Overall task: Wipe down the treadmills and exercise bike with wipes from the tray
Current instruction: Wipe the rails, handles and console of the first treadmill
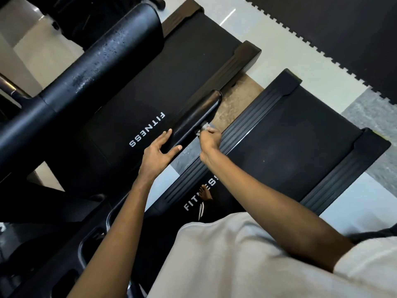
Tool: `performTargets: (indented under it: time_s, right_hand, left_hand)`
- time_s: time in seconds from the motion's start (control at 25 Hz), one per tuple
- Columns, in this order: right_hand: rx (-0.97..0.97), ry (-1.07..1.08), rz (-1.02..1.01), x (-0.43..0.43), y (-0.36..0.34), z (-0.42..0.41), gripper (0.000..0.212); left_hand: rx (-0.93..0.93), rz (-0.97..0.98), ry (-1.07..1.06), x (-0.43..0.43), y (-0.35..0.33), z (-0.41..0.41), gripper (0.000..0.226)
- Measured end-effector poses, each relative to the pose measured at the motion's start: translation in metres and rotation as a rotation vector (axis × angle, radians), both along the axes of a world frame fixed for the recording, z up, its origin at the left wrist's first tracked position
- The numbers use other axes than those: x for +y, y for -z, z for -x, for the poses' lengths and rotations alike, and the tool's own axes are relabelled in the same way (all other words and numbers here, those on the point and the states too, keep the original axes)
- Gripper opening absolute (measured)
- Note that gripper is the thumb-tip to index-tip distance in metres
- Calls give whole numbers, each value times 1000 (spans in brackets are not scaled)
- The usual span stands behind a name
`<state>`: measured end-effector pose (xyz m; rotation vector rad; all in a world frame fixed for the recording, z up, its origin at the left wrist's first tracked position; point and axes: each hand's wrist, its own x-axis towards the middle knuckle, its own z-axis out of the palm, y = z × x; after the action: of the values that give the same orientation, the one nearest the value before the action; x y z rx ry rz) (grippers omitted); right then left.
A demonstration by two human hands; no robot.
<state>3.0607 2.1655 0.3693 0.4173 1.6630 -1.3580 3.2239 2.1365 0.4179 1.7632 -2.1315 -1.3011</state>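
Observation:
Two black treadmills lie side by side, the left treadmill [171, 82] and the right treadmill [290, 143], each belt marked FITNESS. A shiny black handrail [197, 119] of the left treadmill reaches out above the gap between them. My left hand [160, 151] rests on the near end of this handrail, fingers spread and nearly straight. My right hand [209, 138] pinches a crumpled white wipe [204, 127] against the handrail's right side. The tray and the exercise bike are not in view.
A thick black handrail [90, 67] with a wet, speckled surface crosses the upper left. A console with cup recesses [92, 244] sits at the lower left. Black interlocking floor mats [343, 29] cover the upper right, with pale floor tiles [268, 39] between.

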Motion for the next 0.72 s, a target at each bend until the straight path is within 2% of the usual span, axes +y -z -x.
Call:
performTargets:
  time_s: [0.08, 0.2, 0.44, 0.6, 0.72]
  right_hand:
    - [106, -30, 115, 11, 0, -4, 8]
    - [445, -162, 225, 26, -4, 8, 6]
    - [1141, -728, 352, 29, -12, 53, 22]
    - [1313, -1026, 296, 21, -16, 40, 25]
    - [1414, -1288, 362, 8, -22, 39, 25]
  left_hand:
    - [-5, -10, -11, 2, -3, 1, 70]
    - [-1, -10, -30, 6, -8, 4, 69]
    - [-68, 50, -33, 21, -11, -17, 68]
    - [-104, 75, -76, 30, -14, -32, 67]
    - [-98, 91, -128, 40, -15, -38, 66]
